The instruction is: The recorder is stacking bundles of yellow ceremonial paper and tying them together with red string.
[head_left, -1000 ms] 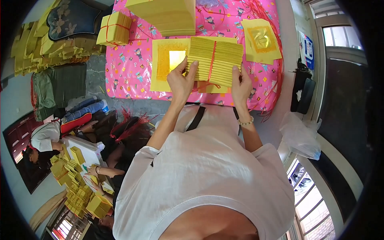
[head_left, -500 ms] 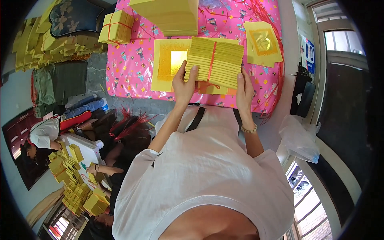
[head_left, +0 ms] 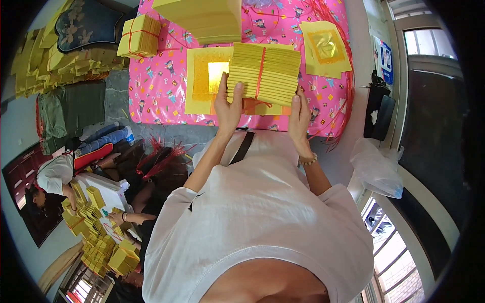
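A thick bundle of folded yellow joss paper, tied across its middle with red strip, is held between my hands above the pink table cover. My left hand grips its lower left corner, thumb on the front. On its lower right edge my right hand closes, the fingertips partly hidden. Beneath and behind the bundle lies a yellow joss paper sheet with a gold foil square, partly covered. The loose red strip end hangs at the bundle's lower edge.
More gold-foil sheets lie at the table's right, beside long red strips. A tall yellow paper stack and a tied bundle stand at the back. On the left, two people handle yellow paper at a white table.
The whole view has shifted slightly, so the table and bundle sit a little further left. Both hands keep their hold on the bundle. A co-worker's arm at the left has moved over the paper.
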Motion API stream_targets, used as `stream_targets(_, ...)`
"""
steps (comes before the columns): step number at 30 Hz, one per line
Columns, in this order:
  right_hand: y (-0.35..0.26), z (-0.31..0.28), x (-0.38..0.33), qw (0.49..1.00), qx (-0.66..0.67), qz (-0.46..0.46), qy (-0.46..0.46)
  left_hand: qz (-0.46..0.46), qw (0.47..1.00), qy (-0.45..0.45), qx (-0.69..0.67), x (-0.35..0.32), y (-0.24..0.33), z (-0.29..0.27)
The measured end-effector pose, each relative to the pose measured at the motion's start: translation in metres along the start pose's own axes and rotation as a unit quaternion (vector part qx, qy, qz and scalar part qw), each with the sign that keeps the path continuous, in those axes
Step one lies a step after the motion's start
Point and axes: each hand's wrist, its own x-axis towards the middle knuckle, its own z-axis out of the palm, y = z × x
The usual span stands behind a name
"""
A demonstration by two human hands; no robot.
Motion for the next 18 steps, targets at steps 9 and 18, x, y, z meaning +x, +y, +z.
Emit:
stream_targets(9,0.005,0.000,-0.015,0.996,-0.057,0.024,-0.065,-0.110,0.990,-0.077,0.032,-0.006,0.032,-0.003)
stream_targets(18,0.004,0.002,-0.014,0.995,-0.047,0.038,-0.079,-0.127,0.990,-0.066,0.016,-0.003,0.026,-0.002)
